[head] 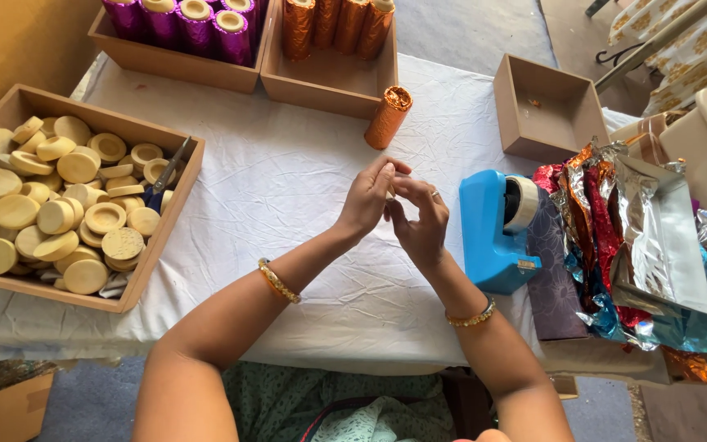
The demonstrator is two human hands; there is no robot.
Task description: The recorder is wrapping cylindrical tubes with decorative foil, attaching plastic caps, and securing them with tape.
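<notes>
My left hand (366,200) and my right hand (421,223) meet over the white cloth (288,188) at the middle of the table. Their fingertips pinch together, and whatever is between them is too small to make out. Just beyond my hands stands an upright roll wrapped in orange foil (388,117). A blue tape dispenser (493,233) sits right beside my right hand. Both wrists wear gold bangles.
A wooden tray (169,217) at the left holds several tan round discs and a pair of scissors (167,173). At the back, one tray holds purple foil rolls (194,24), another orange rolls (333,24). A small wooden box (546,106) and a pile of foil sheets (632,237) lie right.
</notes>
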